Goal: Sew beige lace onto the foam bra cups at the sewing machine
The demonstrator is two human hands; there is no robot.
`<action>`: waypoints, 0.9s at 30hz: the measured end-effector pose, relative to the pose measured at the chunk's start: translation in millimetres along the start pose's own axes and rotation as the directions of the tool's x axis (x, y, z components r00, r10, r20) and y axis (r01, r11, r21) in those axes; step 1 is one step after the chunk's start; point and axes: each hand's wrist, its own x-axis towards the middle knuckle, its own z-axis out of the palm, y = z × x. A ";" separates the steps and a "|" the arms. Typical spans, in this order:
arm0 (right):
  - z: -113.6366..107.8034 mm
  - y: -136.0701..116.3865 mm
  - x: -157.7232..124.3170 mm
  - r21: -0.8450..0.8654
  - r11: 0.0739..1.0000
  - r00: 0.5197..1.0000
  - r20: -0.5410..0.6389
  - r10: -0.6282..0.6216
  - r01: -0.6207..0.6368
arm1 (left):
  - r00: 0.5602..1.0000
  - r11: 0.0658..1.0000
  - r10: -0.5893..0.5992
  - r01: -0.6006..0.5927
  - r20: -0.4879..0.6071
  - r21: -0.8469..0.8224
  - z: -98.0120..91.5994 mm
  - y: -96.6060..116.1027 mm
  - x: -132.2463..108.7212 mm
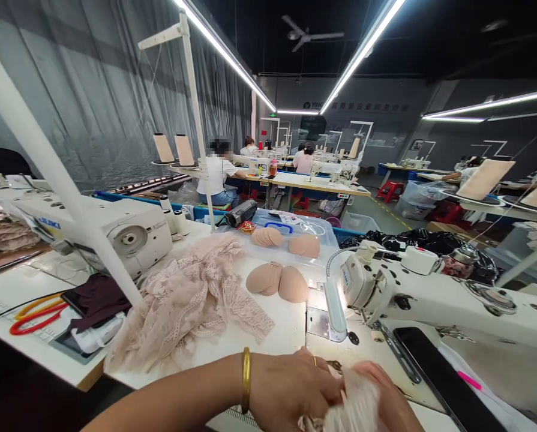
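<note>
At the front edge of the sewing table, my left hand [290,384], with a gold bangle at its wrist, is closed on a bunched piece of beige lace [356,403]. My right hand [392,393] grips the same piece from the other side, its fingers partly hidden by the fabric. Both hands are just in front of the sewing machine [376,285] and its lit needle plate. A heap of lace fabric [187,300] spreads over the table to the left. Beige bra cups [268,279] lie in overlapping stacks behind my hands.
A black phone [443,372] rests on the machine bed at right. More cups [305,245] sit on a clear plastic lid [279,222]. Left stands another sewing machine [128,237], near red-handled scissors [36,321]. Co-workers sit at machines farther back.
</note>
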 end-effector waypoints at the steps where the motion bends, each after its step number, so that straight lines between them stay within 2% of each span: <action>1: -5.1 9.9 9.8 -0.043 0.997 0.997 0.038 -0.060 0.062 | 0.998 0.987 0.051 -0.054 0.022 0.154 -4.6 -4.9 7.3; 3: -9.9 27.0 28.2 -0.153 0.976 0.981 0.136 -0.136 0.157 | 0.999 0.926 0.040 -0.046 0.023 0.375 -11.9 -18.6 22.7; 6: -6.6 47.2 40.8 -0.214 0.960 0.973 0.183 -0.143 0.181 | 0.999 0.869 -0.048 0.041 0.001 0.493 -21.3 -41.3 38.2; 11: 3.2 70.9 20.6 -0.253 0.960 0.982 0.171 -0.079 0.121 | 0.997 0.905 -0.070 0.074 -0.025 0.418 -31.0 -63.6 39.7; 14: 4.3 77.3 9.8 -0.317 0.946 0.978 0.207 -0.006 0.072 | 0.995 0.934 -0.097 0.098 -0.021 0.343 -31.9 -67.2 39.5; 17: 4.0 79.7 9.0 -0.361 0.931 0.984 0.178 0.012 0.054 | 0.992 0.946 -0.117 0.125 -0.045 0.299 -32.6 -67.8 42.1; 22: 5.0 81.9 13.3 -0.369 0.927 0.992 0.123 -0.018 0.062 | 0.997 0.932 -0.049 0.066 -0.056 0.356 -37.0 -66.3 45.8; 27: 6.4 81.5 12.1 -0.363 0.930 0.994 0.104 -0.015 0.052 | 0.998 0.898 -0.069 0.067 -0.010 0.434 -40.2 -67.4 45.6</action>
